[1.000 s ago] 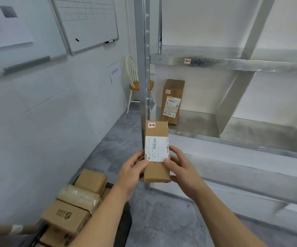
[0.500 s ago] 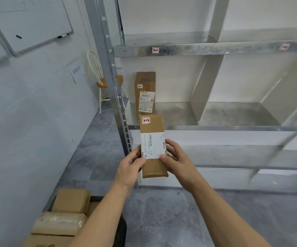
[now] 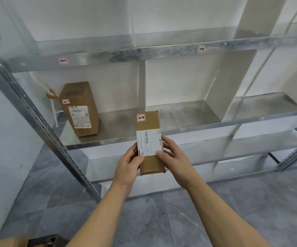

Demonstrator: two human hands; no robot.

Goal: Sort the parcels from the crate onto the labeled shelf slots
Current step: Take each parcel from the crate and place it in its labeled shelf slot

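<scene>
In front of the shelf (image 3: 215, 124), now closer — left hand (image 3: 127, 166) and right hand (image 3: 175, 157) grip the parcel (image 3: 148, 125).

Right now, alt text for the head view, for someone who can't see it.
The left hand and right hand hold a brown parcel tagged 2-2 before a metal shelf; a taller parcel stands in its left slot.

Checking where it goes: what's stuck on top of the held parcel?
On the parcel: a red-bordered sticker marked 2-2 and a white shipping label. The left hand and right hand cover its lower corners.
</scene>
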